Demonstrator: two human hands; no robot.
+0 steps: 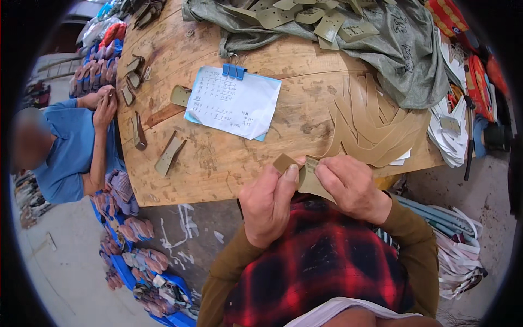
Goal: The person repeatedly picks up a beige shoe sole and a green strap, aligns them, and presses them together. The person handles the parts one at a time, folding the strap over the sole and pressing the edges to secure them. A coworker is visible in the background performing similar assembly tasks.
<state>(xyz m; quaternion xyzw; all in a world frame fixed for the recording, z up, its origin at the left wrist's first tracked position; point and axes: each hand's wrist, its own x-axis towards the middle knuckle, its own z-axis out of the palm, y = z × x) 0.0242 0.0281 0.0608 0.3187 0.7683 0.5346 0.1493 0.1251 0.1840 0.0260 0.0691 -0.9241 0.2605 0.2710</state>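
Close in front of me, at the table's near edge, both hands meet over the work. My left hand point(267, 204) pinches a tan strip point(284, 162) between thumb and fingers, its short end sticking up. An olive-green curved flat piece point(311, 182) is gripped by my right hand point(351, 182), its lower part hanging toward my lap. The two pieces come together between my thumbs; whether they are joined there is hidden. Just beyond my right hand lies a heap of long tan strips point(376, 128), and one strip runs from it toward my fingers.
On the wooden table point(305, 103) lies a clipped paper sheet point(234, 101). Curved olive pieces point(170, 152) are scattered at left; more point(321, 22) sit on a grey-green sack point(406, 71). A person in a blue shirt point(71, 152) works at the left edge. White strips point(449, 136) hang at right.
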